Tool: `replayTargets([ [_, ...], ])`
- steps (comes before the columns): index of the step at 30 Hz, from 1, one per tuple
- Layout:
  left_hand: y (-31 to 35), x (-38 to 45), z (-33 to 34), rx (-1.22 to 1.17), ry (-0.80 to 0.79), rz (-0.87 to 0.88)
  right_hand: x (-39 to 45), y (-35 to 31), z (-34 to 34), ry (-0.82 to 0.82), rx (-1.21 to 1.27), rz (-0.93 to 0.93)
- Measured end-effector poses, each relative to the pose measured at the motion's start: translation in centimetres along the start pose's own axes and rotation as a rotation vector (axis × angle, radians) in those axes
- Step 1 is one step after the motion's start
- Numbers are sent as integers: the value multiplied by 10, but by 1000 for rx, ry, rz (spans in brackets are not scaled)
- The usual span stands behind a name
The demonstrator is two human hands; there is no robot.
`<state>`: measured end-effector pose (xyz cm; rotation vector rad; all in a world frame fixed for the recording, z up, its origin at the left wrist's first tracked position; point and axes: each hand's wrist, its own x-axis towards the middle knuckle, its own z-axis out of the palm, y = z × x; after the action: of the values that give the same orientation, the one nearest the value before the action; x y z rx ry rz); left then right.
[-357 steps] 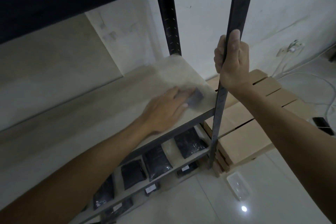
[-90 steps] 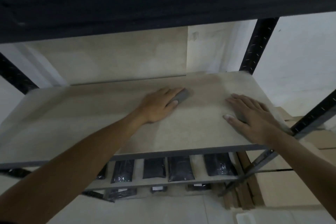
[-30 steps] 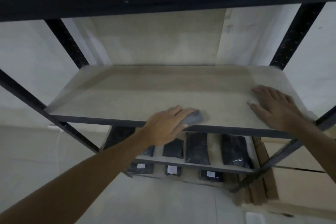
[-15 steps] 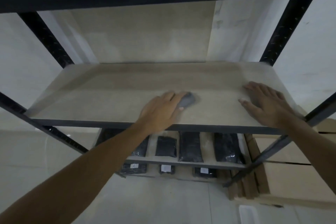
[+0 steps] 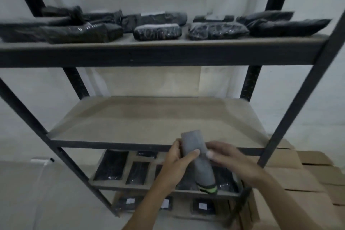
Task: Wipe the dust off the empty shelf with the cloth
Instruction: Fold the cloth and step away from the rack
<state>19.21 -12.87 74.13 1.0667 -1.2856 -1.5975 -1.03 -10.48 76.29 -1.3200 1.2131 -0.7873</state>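
With the cloth (image 5: 196,158) pinched in both my left hand (image 5: 177,164) and right hand (image 5: 229,160), just off the shelf's (image 5: 149,123) near edge, I should refold to a clean face before wiping again.

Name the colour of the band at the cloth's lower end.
Bright green, on the long grey cloth; the head view shows it.

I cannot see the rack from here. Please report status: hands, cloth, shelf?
Left hand and right hand both grip grey cloth, held off the shelf. Empty shelf bare, nothing in the way.
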Motion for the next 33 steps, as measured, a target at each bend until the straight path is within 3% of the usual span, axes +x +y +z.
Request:
replayTargets([
  [2,7,-16,14,-1,49,-2,-18,0,17,-1,29,-31],
  [9,4,-71,35,156,238,93,-72,26,32,256,96,-139],
  [13,-8,-96,42,94,232,-3,-98,55,41,287,281,-142],
  [17,-25,-120,60,-41,63,-231,-130,77,48,186,356,6],
  [22,-65,-125,89,-120,105,-415,-163,116,52,91,473,228],
  [33,-213,-106,171,-201,88,-688,-240,231,35,459,595,547],
])
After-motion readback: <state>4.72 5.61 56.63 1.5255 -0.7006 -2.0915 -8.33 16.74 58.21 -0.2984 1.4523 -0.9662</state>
